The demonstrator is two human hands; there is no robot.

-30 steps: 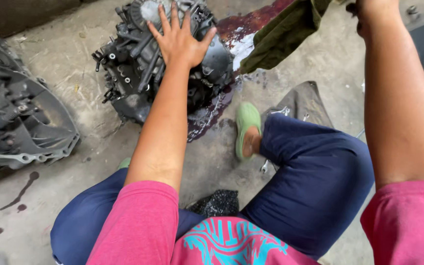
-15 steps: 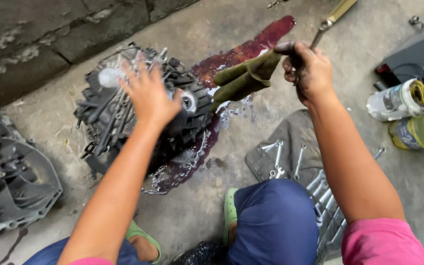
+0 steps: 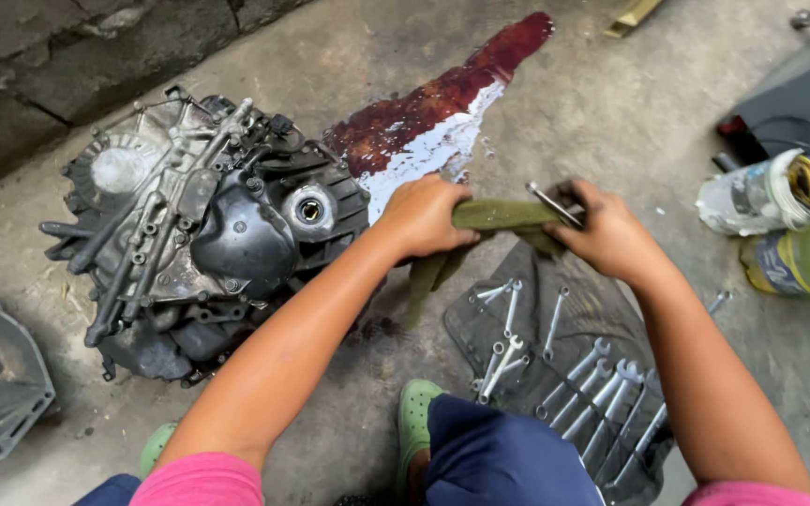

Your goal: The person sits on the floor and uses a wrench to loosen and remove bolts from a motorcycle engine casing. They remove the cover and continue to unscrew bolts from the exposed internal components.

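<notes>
- Our left hand (image 3: pixel 424 217) is closed around one end of an olive rag (image 3: pixel 499 215), fingers curled over it.
- Our right hand (image 3: pixel 611 234) grips the rag's other end together with a metal tool (image 3: pixel 555 204), pinched between thumb and fingers.
- The rag runs left to right between the hands, held just above a dark mat (image 3: pixel 564 356); a loose tail hangs down below the left hand.
- The tool's long axis slants up and to the left, its tip poking out over the rag.
- Wrenches (image 3: pixel 592 375) lie on the mat, mostly slanted.
- A gearbox (image 3: pixel 208 225) sits to the left on the concrete, near a red oil spill (image 3: pixel 433 112).
</notes>
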